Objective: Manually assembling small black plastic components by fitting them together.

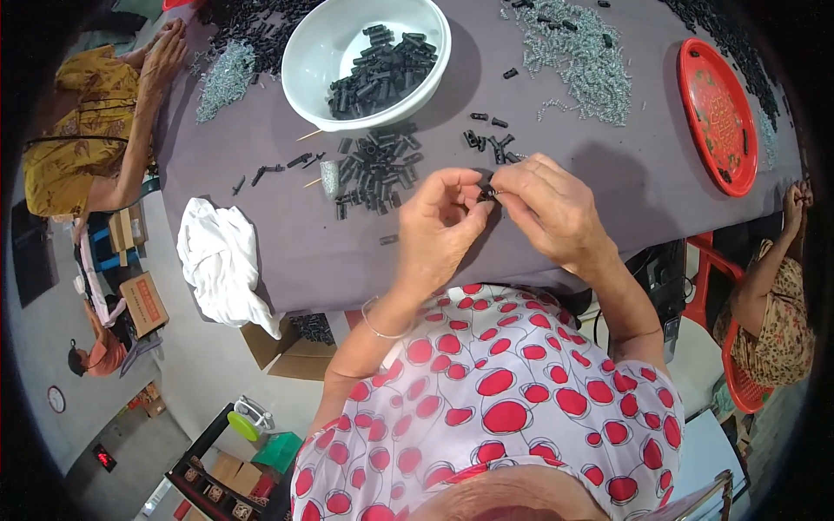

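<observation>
My left hand [434,234] pinches a small black plastic tube [485,194] between thumb and fingers, over the near side of the table. My right hand [556,213] meets it there, thumb and forefinger closed at the tube's end. A thin silvery bit, perhaps a spring, shows at those fingertips; the fingers hide most of it. Just beyond both hands lies a loose cluster of black pieces [499,148]. To the left of my left hand spreads a heap of short black tubes [382,165].
A white bowl [306,65] partly filled with black tubes stands beyond the heap. Small silvery springs [582,69] are piled at the far right, near a red oval tray [691,104]. A crumpled white cloth [217,256] hangs over the left edge. Other people sit left and right.
</observation>
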The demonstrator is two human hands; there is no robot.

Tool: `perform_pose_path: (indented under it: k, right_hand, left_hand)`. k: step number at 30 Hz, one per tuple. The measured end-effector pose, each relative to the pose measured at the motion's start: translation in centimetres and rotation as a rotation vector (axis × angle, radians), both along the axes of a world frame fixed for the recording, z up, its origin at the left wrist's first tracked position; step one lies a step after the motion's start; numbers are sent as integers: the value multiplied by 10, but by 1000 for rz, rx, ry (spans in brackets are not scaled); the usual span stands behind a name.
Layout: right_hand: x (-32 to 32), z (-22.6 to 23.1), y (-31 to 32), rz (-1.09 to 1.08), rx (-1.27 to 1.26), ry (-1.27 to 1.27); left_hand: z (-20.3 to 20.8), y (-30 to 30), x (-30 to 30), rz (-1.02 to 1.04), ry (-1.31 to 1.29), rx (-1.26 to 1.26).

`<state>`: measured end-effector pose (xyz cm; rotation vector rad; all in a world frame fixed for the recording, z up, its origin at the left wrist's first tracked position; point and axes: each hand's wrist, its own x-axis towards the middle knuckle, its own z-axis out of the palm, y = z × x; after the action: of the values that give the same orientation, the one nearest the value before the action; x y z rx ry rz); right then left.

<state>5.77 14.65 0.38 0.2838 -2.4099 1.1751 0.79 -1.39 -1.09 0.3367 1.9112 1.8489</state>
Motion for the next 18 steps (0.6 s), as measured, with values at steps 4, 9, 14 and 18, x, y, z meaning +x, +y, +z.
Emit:
perform_pose_path:
  k: [4,9,14,18]
  right_hand:
    - [3,-3,-1,41,120,-16]
    - [5,-3,0,106,182,-71]
    - [5,-4,1,124,156,-128]
    - [2,-5,5,102,19,-81]
  left_hand:
    - [-2,-3,1,-69,159,-158]
    - [9,-2,-2,-117,396,-299]
    - [9,-3,-6,-154,386,-298]
    - [0,-6,-8,-138,72,-132]
